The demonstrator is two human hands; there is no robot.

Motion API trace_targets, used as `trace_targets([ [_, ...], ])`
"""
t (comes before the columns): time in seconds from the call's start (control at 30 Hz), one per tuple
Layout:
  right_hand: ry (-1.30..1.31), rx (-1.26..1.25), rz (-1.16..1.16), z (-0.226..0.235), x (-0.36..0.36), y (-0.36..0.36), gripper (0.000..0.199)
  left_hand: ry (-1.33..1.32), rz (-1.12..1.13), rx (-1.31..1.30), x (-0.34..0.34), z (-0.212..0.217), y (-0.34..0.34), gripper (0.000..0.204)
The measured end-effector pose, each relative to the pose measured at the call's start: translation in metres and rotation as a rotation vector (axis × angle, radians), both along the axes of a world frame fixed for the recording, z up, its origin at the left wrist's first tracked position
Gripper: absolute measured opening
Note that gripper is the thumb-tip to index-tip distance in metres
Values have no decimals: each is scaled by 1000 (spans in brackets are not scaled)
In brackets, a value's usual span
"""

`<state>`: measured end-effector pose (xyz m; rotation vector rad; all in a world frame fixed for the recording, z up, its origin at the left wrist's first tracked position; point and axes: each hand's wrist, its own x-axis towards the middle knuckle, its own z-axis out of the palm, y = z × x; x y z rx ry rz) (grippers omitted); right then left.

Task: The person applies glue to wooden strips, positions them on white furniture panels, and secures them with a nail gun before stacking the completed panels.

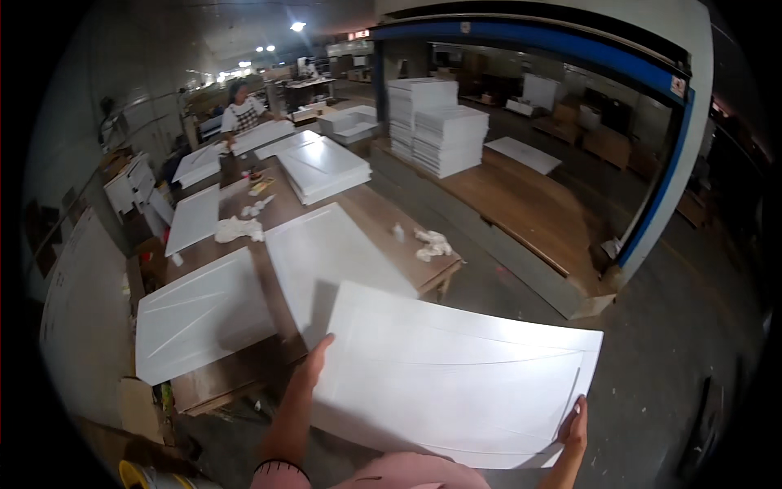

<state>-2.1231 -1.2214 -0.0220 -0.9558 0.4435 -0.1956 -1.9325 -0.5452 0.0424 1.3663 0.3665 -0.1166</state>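
Under the white door panel [456, 379], both hands' fingers stay hidden.

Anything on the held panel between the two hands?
Nothing. In the head view the white panel is bare between the left hand and the right hand; only its routed groove lines show.

Panel [456, 383] before table [383, 216], between hands

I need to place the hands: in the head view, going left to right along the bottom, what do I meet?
Left hand on the panel's left edge → white panel held flat → right hand on its lower right edge.
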Motion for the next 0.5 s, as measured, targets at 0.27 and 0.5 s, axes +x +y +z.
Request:
trace_targets([
  [0.27,473,33,-745,67,-62,-50,82,279,-560,-146,161,48,-253,91],
  [0.5,575,-294,-957,56,-17,-102,89,-61,-916,-72,344,4,-466,91],
])
